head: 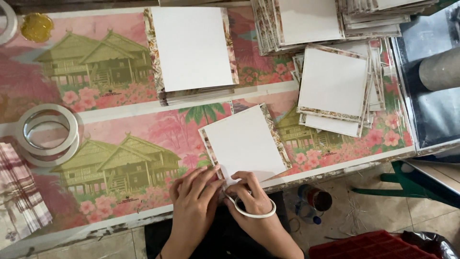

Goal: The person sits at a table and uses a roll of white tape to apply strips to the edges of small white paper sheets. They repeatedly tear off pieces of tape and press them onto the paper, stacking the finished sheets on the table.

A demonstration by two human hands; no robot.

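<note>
The white card (244, 144) lies flat at the near edge of the surface (143, 129), its near corner under my hands. I judge it light, stiff and easily creased, best held by the edges. My left hand (194, 194) presses that corner, fingers flat; my right hand (251, 192) pinches tape there, a tape ring (254, 211) around it. Card stacks (191, 48) lie beyond.

Single head-worn view, apparently straight down, close over table (120, 115).
</note>
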